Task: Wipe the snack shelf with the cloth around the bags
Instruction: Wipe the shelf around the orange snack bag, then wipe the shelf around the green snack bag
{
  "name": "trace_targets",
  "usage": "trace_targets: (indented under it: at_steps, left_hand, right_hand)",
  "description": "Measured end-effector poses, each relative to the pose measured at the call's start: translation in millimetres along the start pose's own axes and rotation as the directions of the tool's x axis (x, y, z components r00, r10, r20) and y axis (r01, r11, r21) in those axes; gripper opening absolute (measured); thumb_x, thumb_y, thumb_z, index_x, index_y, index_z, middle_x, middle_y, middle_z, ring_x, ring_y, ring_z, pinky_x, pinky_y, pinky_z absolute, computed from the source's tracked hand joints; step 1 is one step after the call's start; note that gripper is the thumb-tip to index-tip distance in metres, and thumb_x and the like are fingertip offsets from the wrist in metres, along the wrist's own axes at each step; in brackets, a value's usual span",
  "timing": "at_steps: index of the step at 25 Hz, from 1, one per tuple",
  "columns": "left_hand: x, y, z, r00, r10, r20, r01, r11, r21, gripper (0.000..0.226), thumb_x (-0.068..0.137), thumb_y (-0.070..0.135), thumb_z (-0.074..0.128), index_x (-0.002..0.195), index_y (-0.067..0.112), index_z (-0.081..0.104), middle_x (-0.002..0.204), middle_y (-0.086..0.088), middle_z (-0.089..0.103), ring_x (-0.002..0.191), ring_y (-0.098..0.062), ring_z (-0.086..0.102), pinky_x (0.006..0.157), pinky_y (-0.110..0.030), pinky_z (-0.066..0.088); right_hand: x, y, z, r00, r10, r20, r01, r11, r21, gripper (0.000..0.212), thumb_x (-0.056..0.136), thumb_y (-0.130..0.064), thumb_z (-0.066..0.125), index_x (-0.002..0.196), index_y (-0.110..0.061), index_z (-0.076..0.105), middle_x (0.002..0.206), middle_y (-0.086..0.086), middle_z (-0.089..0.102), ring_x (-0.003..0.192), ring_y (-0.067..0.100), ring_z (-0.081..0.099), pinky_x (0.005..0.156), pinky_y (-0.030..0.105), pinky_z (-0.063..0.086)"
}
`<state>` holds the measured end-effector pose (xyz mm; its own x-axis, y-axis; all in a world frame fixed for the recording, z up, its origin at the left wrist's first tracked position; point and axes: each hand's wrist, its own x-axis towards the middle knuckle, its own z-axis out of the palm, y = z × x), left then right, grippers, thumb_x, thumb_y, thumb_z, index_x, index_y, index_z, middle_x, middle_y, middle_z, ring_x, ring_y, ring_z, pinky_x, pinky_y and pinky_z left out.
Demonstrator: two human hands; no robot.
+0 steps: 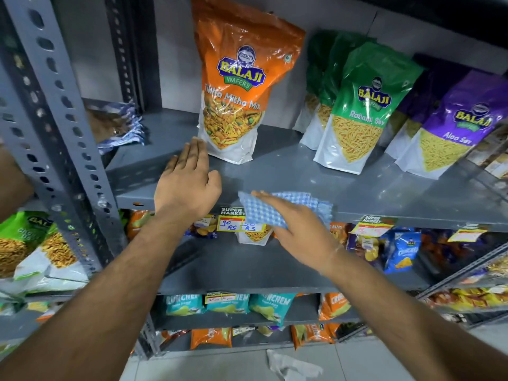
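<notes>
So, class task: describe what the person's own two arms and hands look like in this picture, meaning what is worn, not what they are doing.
Both forearms are bare, with no sleeves in view and no gloves. The left hand shows no ring or watch. The right hand has a thin, pale band or thread at its wrist.

Both hands (187, 180) (298, 229) outstretched, palms down, fingers extended

1 orange bag (236, 86), 1 cloth (277, 210), 2 hands (187, 180)
</notes>
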<state>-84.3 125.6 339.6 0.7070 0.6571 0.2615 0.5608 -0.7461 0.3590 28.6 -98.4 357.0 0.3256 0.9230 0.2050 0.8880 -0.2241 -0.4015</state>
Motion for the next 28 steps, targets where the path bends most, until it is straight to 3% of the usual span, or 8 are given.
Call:
trace_targets:
  at_steps: [5, 10, 14, 16, 18, 19, 23, 28]
  left_hand:
    - [-3.7, 0.2, -2.0, 0.998, 0.044, -0.046, -0.045, 0.999, -0.022, 0.08, 0.091, 0.041, 0.013, 0.166, 0.012, 0.009, 0.176, -0.007, 0.008, 0.163, -0.019, 0.008, 0.132, -0.044, 0.01]
    - [-16.0, 94.9, 0.7, 0.93, 0.292, -0.225, -0.317, 0.945, -0.082, 0.071, 0.099, 0.042, 0.025, 0.166, 0.024, 0.013, 0.177, -0.003, 0.006, 0.163, -0.019, 0.005, 0.132, -0.047, 0.008]
    - [-10.5, 187.9, 42.7, 0.939, 0.343, 0.005, -0.339, 0.93, -0.144, 0.072, 0.099, 0.044, 0.017, 0.167, 0.023, 0.006, 0.177, 0.004, -0.002, 0.162, -0.011, -0.003, 0.133, -0.041, -0.001]
    - [1.2, 199.7, 61.7, 0.958, 0.274, 0.083, -0.267, 0.959, -0.09, 0.07, 0.101, 0.043, 0.015, 0.167, 0.022, 0.004, 0.177, 0.005, -0.002, 0.162, -0.01, -0.005, 0.132, -0.04, -0.002]
    - [9.2, 206.5, 75.5, 0.976, 0.194, 0.095, -0.191, 0.981, -0.041, 0.067, 0.104, 0.042, 0.019, 0.167, 0.02, 0.005, 0.177, 0.004, -0.001, 0.162, -0.011, -0.004, 0.132, -0.039, -0.002]
    - [13.3, 211.3, 81.1, 0.981, 0.166, 0.095, -0.165, 0.986, -0.017, 0.067, 0.105, 0.041, 0.021, 0.167, 0.019, 0.006, 0.177, 0.003, -0.001, 0.162, -0.011, -0.003, 0.132, -0.039, -0.001]
    - [16.9, 208.7, 87.8, 0.98, 0.12, 0.157, -0.141, 0.981, 0.133, 0.073, 0.1, 0.048, 0.011, 0.167, 0.019, 0.006, 0.176, 0.004, -0.001, 0.162, -0.012, -0.002, 0.132, -0.04, 0.003]
    - [16.3, 212.3, 87.9, 0.977, 0.083, 0.195, -0.114, 0.981, 0.156, 0.075, 0.097, 0.053, 0.007, 0.167, 0.027, 0.007, 0.176, 0.008, 0.002, 0.162, -0.01, 0.001, 0.132, -0.036, 0.005]
  right_hand:
    - [-27.5, 21.0, -42.9, 0.951, 0.121, -0.284, -0.118, 0.993, 0.027, 0.046, 0.085, -0.018, 0.042, 0.128, -0.017, 0.06, 0.095, 0.001, 0.069, 0.082, 0.012, 0.061, 0.075, 0.022, 0.047]
    - [-19.6, 77.2, -78.7, 0.806, 0.386, -0.448, -0.276, 0.916, 0.293, 0.027, 0.099, -0.009, 0.052, 0.12, -0.021, 0.063, 0.092, -0.006, 0.067, 0.074, -0.005, 0.058, 0.073, 0.012, 0.045]
    - [-25.1, 139.7, -129.3, 0.627, 0.554, -0.548, -0.284, 0.818, 0.501, 0.019, 0.102, -0.022, 0.054, 0.105, -0.007, 0.065, 0.085, -0.002, 0.06, 0.071, -0.003, 0.055, 0.071, 0.017, 0.046]
    - [-36.7, 194.2, -162.8, 0.568, 0.719, -0.4, -0.241, 0.61, 0.755, 0.034, 0.098, -0.035, 0.057, 0.117, -0.009, 0.065, 0.102, 0.002, 0.068, 0.089, 0.013, 0.065, 0.083, 0.024, 0.051]
    - [-47.8, 250.2, -190.9, 0.624, 0.78, -0.042, -0.186, 0.201, 0.962, 0.064, 0.084, -0.055, 0.066, 0.132, -0.012, 0.062, 0.125, 0.009, 0.069, 0.112, 0.025, 0.068, 0.099, 0.044, 0.052]
    - [-52.1, 273.9, -201.8, 0.641, 0.766, 0.045, -0.196, 0.106, 0.975, 0.074, 0.076, -0.06, 0.072, 0.133, -0.015, 0.062, 0.128, 0.011, 0.069, 0.115, 0.028, 0.067, 0.102, 0.051, 0.051]
    - [-26.9, 319.5, -224.9, 0.643, 0.746, -0.175, -0.103, 0.311, 0.945, 0.042, 0.082, -0.032, 0.078, 0.118, -0.012, 0.07, 0.113, 0.011, 0.075, 0.103, 0.03, 0.073, 0.093, 0.054, 0.056]
    - [42.2, 320.4, -217.4, 0.648, 0.597, -0.473, -0.243, 0.751, 0.614, 0.024, 0.094, -0.021, 0.062, 0.116, -0.011, 0.067, 0.1, 0.004, 0.07, 0.091, 0.022, 0.066, 0.08, 0.024, 0.054]
